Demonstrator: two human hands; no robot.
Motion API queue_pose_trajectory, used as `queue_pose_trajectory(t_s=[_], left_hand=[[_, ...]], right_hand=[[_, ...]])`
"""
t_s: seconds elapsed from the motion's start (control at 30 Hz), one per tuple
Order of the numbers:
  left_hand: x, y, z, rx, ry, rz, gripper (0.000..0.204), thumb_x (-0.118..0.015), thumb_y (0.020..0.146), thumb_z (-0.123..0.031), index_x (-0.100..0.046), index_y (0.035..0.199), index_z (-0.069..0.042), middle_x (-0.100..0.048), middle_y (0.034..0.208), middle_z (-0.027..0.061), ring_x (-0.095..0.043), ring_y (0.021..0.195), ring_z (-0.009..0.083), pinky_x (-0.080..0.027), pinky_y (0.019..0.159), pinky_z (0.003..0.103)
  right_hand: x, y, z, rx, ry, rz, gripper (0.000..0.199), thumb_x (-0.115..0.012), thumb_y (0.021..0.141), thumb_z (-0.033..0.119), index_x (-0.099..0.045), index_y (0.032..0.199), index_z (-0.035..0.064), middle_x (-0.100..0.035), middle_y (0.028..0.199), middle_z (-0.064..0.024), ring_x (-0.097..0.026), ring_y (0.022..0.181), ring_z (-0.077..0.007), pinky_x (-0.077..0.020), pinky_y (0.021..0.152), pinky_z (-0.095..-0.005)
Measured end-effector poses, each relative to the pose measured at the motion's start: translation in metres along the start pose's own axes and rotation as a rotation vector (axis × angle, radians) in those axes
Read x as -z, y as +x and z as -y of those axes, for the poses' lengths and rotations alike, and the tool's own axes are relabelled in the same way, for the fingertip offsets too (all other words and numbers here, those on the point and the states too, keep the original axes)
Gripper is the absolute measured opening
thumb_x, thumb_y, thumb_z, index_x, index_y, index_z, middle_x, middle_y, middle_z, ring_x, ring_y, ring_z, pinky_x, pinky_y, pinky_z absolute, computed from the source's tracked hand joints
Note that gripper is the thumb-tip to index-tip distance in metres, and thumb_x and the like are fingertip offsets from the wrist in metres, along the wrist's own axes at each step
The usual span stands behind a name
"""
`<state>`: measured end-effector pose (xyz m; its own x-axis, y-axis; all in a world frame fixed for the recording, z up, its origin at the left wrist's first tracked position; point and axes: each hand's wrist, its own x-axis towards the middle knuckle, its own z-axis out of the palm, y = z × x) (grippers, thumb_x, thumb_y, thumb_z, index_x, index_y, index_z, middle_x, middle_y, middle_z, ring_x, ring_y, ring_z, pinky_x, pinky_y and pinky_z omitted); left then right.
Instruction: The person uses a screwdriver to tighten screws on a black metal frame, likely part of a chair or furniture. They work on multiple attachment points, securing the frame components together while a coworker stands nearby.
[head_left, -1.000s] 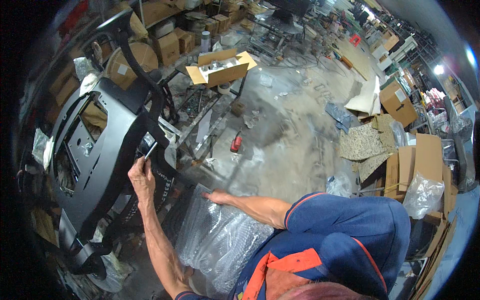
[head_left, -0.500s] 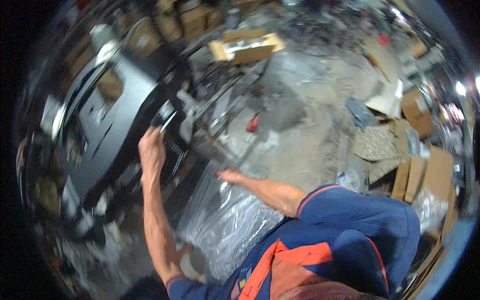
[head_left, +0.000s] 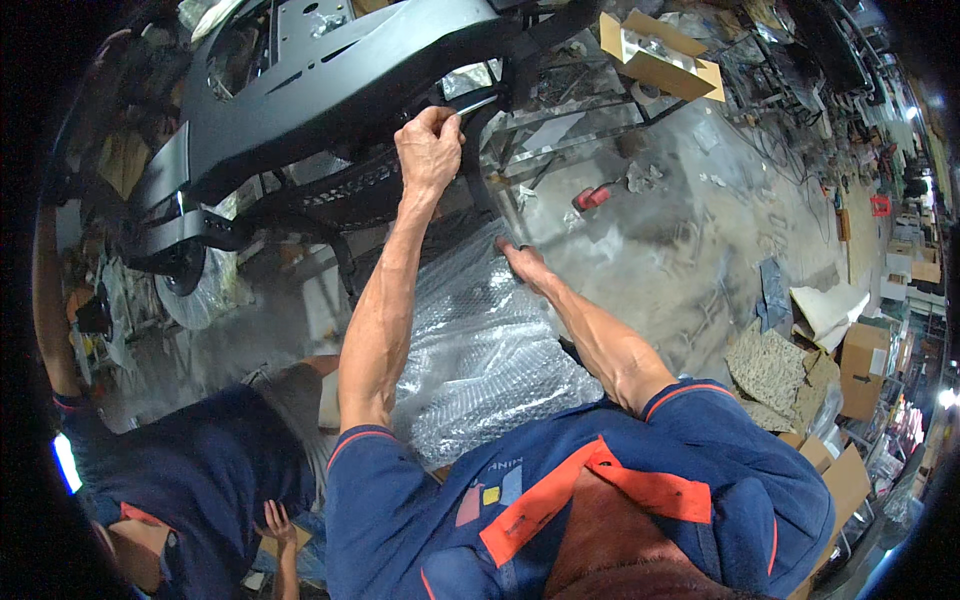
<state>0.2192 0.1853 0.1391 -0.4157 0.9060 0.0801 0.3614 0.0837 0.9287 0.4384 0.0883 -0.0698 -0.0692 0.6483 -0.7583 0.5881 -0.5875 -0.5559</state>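
A large dark grey vehicle bumper (head_left: 280, 120) stands before me, reaching from the upper left to the upper middle. My left hand (head_left: 430, 150) is closed at its lower edge, round a slim, pale metal tool (head_left: 478, 104) that points right. Its kind I cannot make out. Below and to the right, my right hand (head_left: 524, 264) has its fingers curled at the upper corner of a sheet of clear bubble wrap (head_left: 480, 350), which spreads between my arms. The part under its fingers is hidden.
At my left, a co-worker (head_left: 210, 460) in a navy shirt bends low beside the bumper. An open cardboard box (head_left: 660, 60) stands at the upper right, above a metal frame (head_left: 570, 140). A red object (head_left: 591, 198) lies on the floor. Cardboard (head_left: 862, 370) lines the right side.
My view has swung left, bringing the co-worker into sight. The bumper now appears higher and closer to level. My left hand stays by its edge with the slim tool; my right stays by the bubble wrap.
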Motion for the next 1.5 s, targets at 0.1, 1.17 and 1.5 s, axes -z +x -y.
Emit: queue_pose_trajectory(t_s=[0.1, 1.17, 1.5], left_hand=[[-0.002, 0.002, 0.004, 0.081, 0.0, 0.027, 0.022, -0.066, 0.094, -0.016, -0.075, 0.104, 0.002, -0.072, 0.075, 0.0043, -0.066, 0.067, 0.0086, -0.051, 0.062, 0.026], [-0.012, 0.009, 0.016, -0.405, 0.097, -0.217, 0.011, -0.073, 0.088, -0.008, -0.076, 0.096, -0.002, -0.075, 0.088, 0.0057, -0.069, 0.073, 0.0106, -0.055, 0.066, 0.027], [-0.019, 0.005, -0.003, 0.439, -0.587, -0.139, 0.017, -0.071, 0.09, 0.0, -0.064, 0.098, 0.013, -0.07, 0.084, 0.0189, -0.073, 0.07, 0.0233, -0.063, 0.062, 0.03]], right_hand=[[-0.001, 0.002, -0.002, 0.003, -0.037, -0.024, 0.095, -0.057, 0.085, 0.071, -0.059, 0.126, -0.0149, -0.062, 0.128, -0.0321, -0.058, 0.125, -0.0418, -0.0447, 0.104, -0.0426], [-0.002, 0.009, -0.008, 0.009, 0.0, 0.012, 0.1, -0.056, 0.084, 0.074, -0.058, 0.126, -0.0161, -0.06, 0.13, -0.0332, -0.059, 0.124, -0.0417, -0.0454, 0.104, -0.0425], [-0.001, 0.009, -0.005, -0.064, -0.064, 0.025, 0.097, -0.056, 0.084, 0.072, -0.057, 0.131, -0.0126, -0.059, 0.134, -0.0302, -0.056, 0.128, -0.0414, -0.0432, 0.106, -0.0426]])
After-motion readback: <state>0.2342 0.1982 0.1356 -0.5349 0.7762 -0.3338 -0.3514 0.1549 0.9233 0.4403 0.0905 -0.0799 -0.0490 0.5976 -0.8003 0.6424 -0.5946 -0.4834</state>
